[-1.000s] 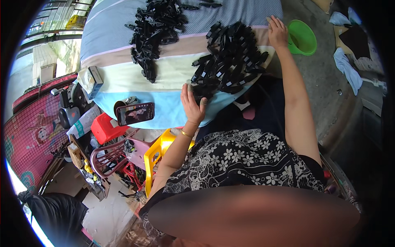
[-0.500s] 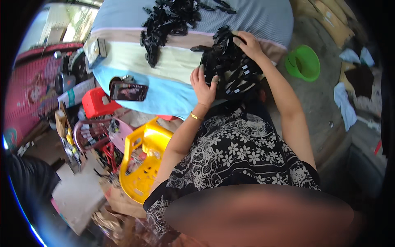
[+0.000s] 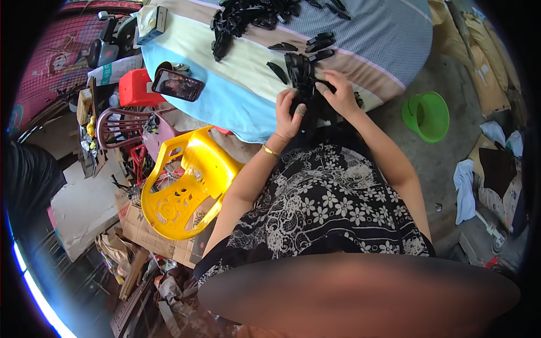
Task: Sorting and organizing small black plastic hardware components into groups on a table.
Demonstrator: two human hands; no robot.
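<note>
- Head view: the black pieces (image 3: pixel 299 69), spread widely a second ago, have been drawn into a tighter pile toward one o'clock on the cloth-covered surface (image 3: pixel 231 112).
- The pile is flanked by the left hand (image 3: pixel 288 120) and right hand (image 3: pixel 340 99), fingers bent; whether anything is gripped cannot be told.
- Strays (image 3: pixel 321 42) are left beyond.

Around the yellow chair (image 3: pixel 220 160) stand a mauve chair (image 3: pixel 164 134) just left and a green bucket (image 3: pixel 435 121) well right.

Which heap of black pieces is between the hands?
The lower heap, between left hand and right hand; the other heap lies farther up the striped cloth.
</note>
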